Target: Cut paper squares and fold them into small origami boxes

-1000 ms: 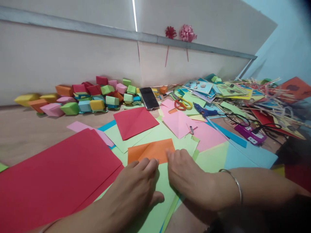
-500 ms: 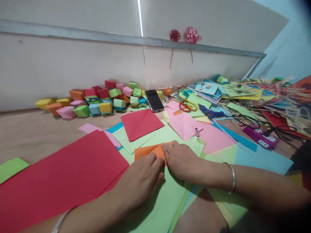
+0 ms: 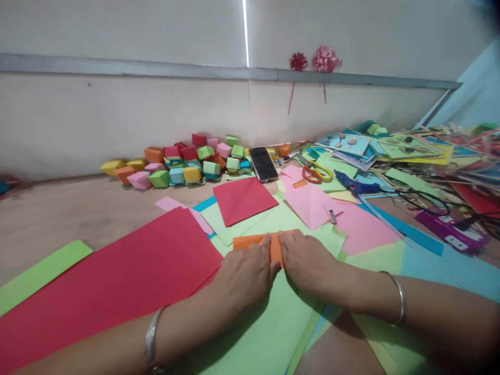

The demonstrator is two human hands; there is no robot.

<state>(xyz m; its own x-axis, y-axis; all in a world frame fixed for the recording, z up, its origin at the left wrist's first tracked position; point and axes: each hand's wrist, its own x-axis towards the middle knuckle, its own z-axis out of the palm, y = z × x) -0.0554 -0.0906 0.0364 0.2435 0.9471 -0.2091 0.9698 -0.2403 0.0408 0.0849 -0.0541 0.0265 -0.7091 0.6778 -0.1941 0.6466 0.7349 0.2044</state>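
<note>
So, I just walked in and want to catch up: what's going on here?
A person presses a folded piece of orange paper flat with the left hand and right hand, over light green paper sheets. A square red sheet with creases lies just beyond. Small colourful paper boxes, a black-screened phone and a blue glue gun sit farther back.
</note>
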